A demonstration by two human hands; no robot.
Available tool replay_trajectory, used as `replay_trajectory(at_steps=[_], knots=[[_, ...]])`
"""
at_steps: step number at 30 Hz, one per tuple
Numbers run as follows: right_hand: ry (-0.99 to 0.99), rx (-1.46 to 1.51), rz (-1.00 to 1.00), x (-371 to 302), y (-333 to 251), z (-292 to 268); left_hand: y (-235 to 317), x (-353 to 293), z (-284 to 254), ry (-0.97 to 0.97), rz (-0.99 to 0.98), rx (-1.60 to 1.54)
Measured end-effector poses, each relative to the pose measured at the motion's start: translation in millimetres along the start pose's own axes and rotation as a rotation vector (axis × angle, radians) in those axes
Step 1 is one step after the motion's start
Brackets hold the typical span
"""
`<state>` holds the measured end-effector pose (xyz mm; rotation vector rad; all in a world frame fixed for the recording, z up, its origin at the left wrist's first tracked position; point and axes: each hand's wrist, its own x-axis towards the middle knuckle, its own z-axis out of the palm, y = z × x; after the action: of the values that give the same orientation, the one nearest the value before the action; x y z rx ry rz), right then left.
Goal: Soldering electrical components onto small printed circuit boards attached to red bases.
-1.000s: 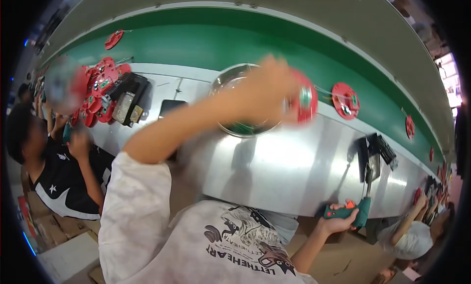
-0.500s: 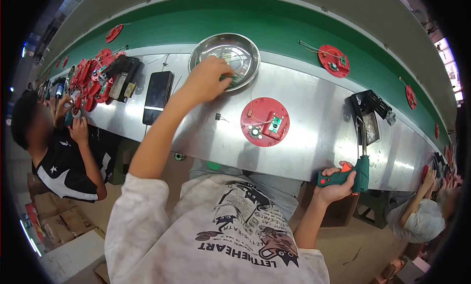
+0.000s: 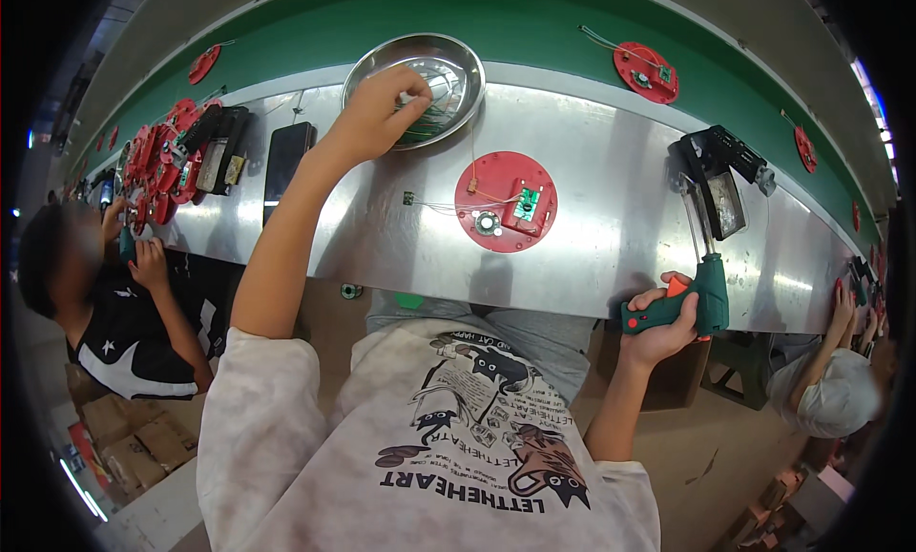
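Note:
My left hand [image 3: 380,113] is over a round steel bowl [image 3: 480,92], its fingers curled together in a pinch. Whatever it may hold is hidden. Thin green wires [image 3: 434,123] lie inside the bowl. My right hand [image 3: 663,336] is wrapped round the handle of a green soldering gun [image 3: 712,299] with an orange trigger, its metal tip pointing away from me. Between my hands lies a red round plate [image 3: 477,175] carrying a green circuit board [image 3: 527,207] and a round white-centred part [image 3: 487,225]. Wires run left from the plate to a small dark piece [image 3: 408,198].
A black stand [image 3: 720,185] with a tray is on the right of the metal table [image 3: 592,237]. A dark phone [image 3: 286,161] lies left of the bowl. Red plates [image 3: 157,161] are piled farther left, near a co-worker [image 3: 124,304]. Another plate [image 3: 646,73] rests on the green strip [image 3: 544,37].
My left hand has shifted a little farther up over the bowl, its fingers lifting off the wires. The right hand still grips the soldering gun. The whole view has shifted slightly.

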<state>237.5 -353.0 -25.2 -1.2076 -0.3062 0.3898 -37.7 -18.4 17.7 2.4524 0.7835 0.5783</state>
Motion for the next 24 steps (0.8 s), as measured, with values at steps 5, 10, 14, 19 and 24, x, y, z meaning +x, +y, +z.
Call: replay_trajectory(at_steps=[5,10,14,19,24], knots=[[-0.155,-0.023,0.017,-18,-9,-13,71,-15,8,0.215,0.025,-0.134],[-0.473,-0.269,-0.039,-58,-18,-6,108,-49,63,0.21,0.191,-0.139],[-0.574,-0.364,0.074,-70,-12,-8,99,-59,101,0.279,0.195,-0.032],[-0.579,-0.39,0.128,-74,-11,2,92,-59,115,0.378,0.237,0.02],[-0.608,-0.386,0.065,-75,-9,6,91,-59,115,0.404,0.228,0.007]])
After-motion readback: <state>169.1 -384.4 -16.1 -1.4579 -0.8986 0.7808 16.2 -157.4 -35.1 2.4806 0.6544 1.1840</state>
